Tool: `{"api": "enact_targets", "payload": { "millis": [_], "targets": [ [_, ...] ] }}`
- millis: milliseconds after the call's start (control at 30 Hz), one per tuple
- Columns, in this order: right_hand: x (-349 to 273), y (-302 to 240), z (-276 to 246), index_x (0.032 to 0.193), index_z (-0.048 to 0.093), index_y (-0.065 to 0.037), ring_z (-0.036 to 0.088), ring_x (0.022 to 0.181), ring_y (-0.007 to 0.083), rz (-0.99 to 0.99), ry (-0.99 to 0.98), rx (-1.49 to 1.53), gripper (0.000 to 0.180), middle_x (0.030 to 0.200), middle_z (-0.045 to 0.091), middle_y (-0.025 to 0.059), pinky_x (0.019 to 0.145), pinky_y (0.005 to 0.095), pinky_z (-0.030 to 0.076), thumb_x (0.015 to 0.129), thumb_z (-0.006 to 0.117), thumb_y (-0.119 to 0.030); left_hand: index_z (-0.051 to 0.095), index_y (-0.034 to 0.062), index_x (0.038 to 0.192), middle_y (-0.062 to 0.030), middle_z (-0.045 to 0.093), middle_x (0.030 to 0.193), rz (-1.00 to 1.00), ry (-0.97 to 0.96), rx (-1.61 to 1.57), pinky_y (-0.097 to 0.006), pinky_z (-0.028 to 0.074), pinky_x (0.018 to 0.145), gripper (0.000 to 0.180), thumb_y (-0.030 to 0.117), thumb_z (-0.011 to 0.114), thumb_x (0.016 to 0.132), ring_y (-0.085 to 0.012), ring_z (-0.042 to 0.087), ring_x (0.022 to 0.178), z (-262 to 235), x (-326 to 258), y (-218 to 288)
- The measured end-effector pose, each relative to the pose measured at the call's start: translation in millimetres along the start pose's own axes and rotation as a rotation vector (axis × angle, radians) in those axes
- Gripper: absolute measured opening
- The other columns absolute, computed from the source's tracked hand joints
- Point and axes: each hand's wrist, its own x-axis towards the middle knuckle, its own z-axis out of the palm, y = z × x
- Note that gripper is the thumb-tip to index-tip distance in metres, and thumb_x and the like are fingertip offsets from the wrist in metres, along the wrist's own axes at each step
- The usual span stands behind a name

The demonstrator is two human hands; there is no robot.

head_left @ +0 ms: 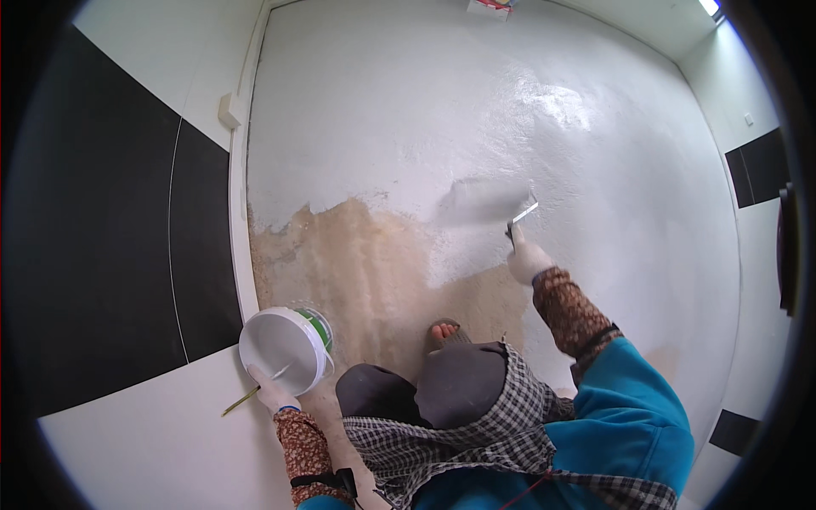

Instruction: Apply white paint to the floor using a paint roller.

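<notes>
My right hand, in a white glove, is closed round the handle of a paint roller. Its wide grey-white sleeve, smeared by motion, lies against the wet white coat on the floor. At the lower left, my gloved left hand grips the near rim of a white bucket with a green patch on its side. The bucket leans with its mouth toward me. A thin yellow-green stick passes by that hand at the rim; how it is held is hidden.
Bare tan floor shows between the bucket and the white coat. My sandalled foot rests at its near edge. Black-panelled wall runs along the left, with a small white box on it. A red-and-white package lies at the far edge.
</notes>
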Motion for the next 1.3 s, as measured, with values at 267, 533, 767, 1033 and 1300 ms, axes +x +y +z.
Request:
{"api": "enact_targets", "payload": {
  "millis": [267,533,767,1033,1300],
  "targets": [
    [121.4,-36.5,-28.7,0.148,0.027,-0.004,0.066,0.098,0.0424,0.005,0.214,-0.022,0.060,0.101,0.068,0.0280,0.087,0.0524,0.050,0.093,0.047,-0.017,0.051,-0.0165,0.129,-0.0263,0.056,0.131,0.046,0.002,-0.082,-0.040,0.045,0.101,0.090,0.066,0.045,0.093,-0.0344,0.057,0.119,2.2,8.9,-8.7],
    [-71.0,12.0,37.4,0.153,0.019,-0.012,0.066,0.091,0.0473,-0.026,-0.061,0.045,0.070,0.095,0.065,0.0346,0.083,0.0553,0.049,0.088,0.046,-0.010,0.050,-0.0152,0.131,-0.0214,0.058,0.130,0.005,0.008,0.035,-0.039,0.046,0.098,0.083,0.059,0.052,0.095,-0.0308,0.057,0.116,-4.4,8.3,-2.7],
    [0.8,-4.9,4.8,0.148,0.028,-0.013,0.066,0.092,0.0463,-0.135,0.103,0.095,0.062,0.097,0.065,0.0340,0.082,0.0566,0.048,0.088,0.045,-0.011,0.050,-0.0146,0.131,-0.0212,0.057,0.131,0.012,-0.035,-0.126,-0.038,0.046,0.098,0.082,0.059,0.052,0.094,-0.0307,0.057,0.115,1.8,8.0,-4.4],
    [159.7,-49.7,-42.1,0.148,0.028,-0.008,0.065,0.097,0.0435,-0.025,0.164,0.105,0.059,0.105,0.064,0.0315,0.084,0.0536,0.048,0.091,0.044,-0.014,0.050,-0.0140,0.131,-0.0211,0.057,0.131,-0.004,0.009,0.015,-0.037,0.047,0.098,0.085,0.062,0.052,0.093,-0.0302,0.058,0.115,-3.2,16.3,-10.7],
    [-44.0,-25.7,53.6,0.155,0.009,-0.012,0.065,0.080,0.0486,-0.192,0.074,0.130,0.078,0.086,0.066,0.0327,0.074,0.0578,0.050,0.088,0.048,-0.012,0.057,-0.0097,0.128,-0.0215,0.062,0.127,0.001,0.023,0.078,-0.038,0.049,0.095,0.084,0.066,0.043,0.094,-0.0322,0.062,0.113,-3.4,16.0,-9.0]
  ]
}}
